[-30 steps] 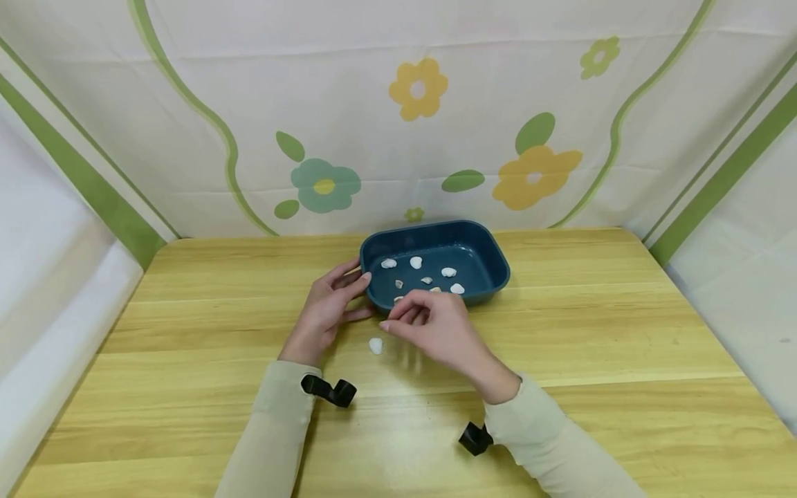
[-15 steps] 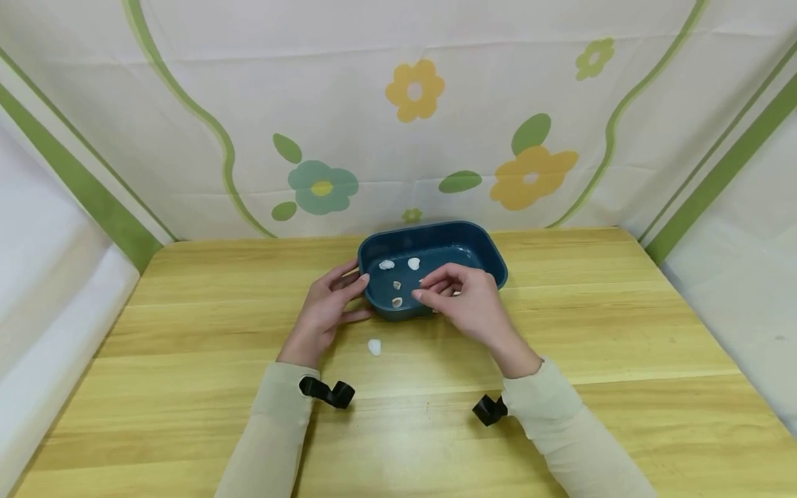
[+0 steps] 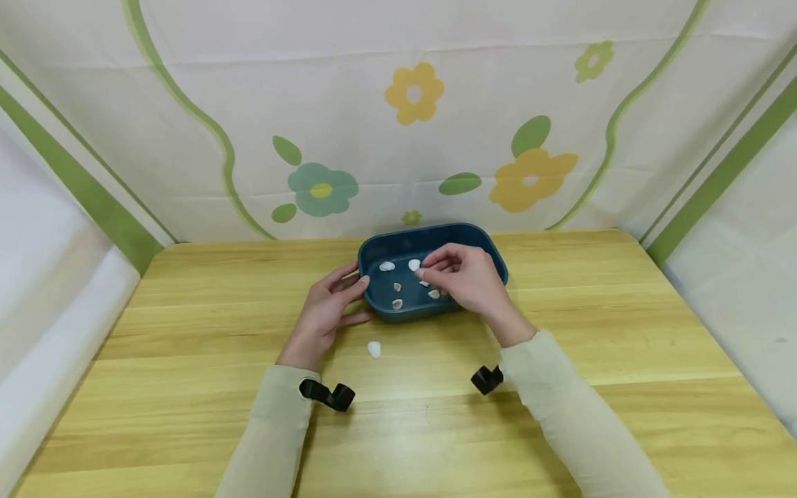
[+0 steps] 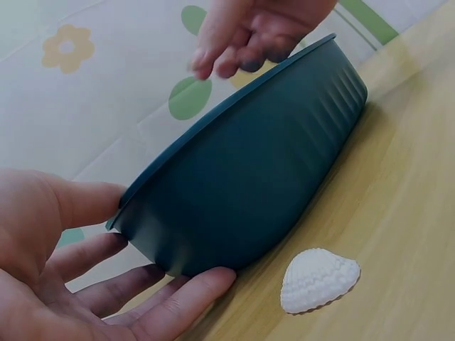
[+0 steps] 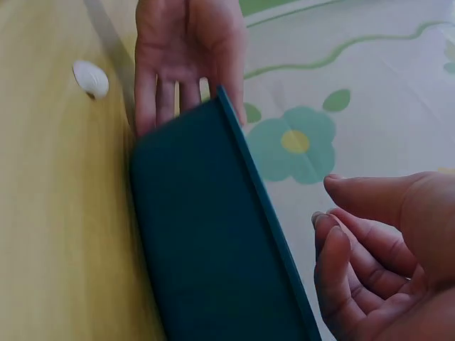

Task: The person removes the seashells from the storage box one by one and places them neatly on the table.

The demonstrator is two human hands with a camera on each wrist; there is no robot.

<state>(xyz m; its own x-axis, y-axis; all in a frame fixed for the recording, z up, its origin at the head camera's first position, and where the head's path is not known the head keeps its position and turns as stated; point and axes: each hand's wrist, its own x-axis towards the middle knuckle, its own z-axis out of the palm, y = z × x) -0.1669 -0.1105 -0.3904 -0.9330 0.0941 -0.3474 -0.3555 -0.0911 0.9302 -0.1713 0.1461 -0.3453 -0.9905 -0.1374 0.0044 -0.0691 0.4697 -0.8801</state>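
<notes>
Seashells (image 3: 397, 304) it is, folks: at least 6 of them spread over the floor of a dark blue tub (image 3: 407, 315). From the head view, 1 white shell (image 3: 374, 349) sits out on the table (image 3: 187, 415), off the tub's 7 o'clock. Left hand (image 3: 324, 308) grips the tub around 8 o'clock; right hand (image 3: 470, 277) hovers over the 3 o'clock side. Looks to me like setting shells out in the tub is the step in hand.

Left wrist view: thumb on the rim, fingers underneath, stray shell at about 5 o'clock from the tub.

Right wrist view: stray's at 11 o'clock, and the right fingers are loosely bent, thumb apart, nothing visible between them. I'd guess the next move calls for a light fingertip pinch on that stray.
</notes>
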